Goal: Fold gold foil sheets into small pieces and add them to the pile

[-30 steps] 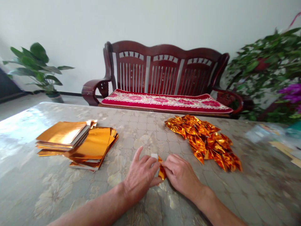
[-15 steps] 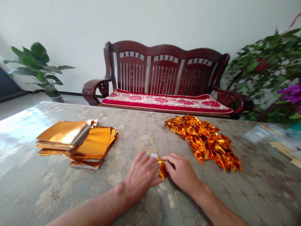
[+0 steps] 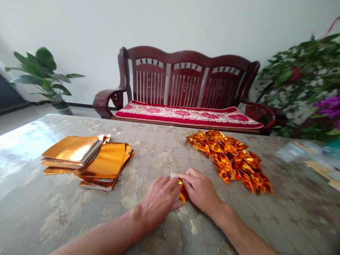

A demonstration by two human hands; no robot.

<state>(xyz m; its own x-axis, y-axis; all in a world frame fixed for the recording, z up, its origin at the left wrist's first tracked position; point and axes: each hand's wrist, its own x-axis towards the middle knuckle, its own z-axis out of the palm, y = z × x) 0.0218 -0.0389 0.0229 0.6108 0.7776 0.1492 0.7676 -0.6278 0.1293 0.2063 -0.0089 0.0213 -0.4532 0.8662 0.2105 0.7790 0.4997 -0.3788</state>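
One foil piece, right hand shifted leftward (slightly)

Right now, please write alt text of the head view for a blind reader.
A person's left hand and right hand hold gold foil paper on a patterned table. Stacked foil sheets lie farther left, folded foil pieces farther right, a slatted wooden bench beyond.

Right hand is shifted toward the far end of the foil piece; raised finger of left hand is lowered.
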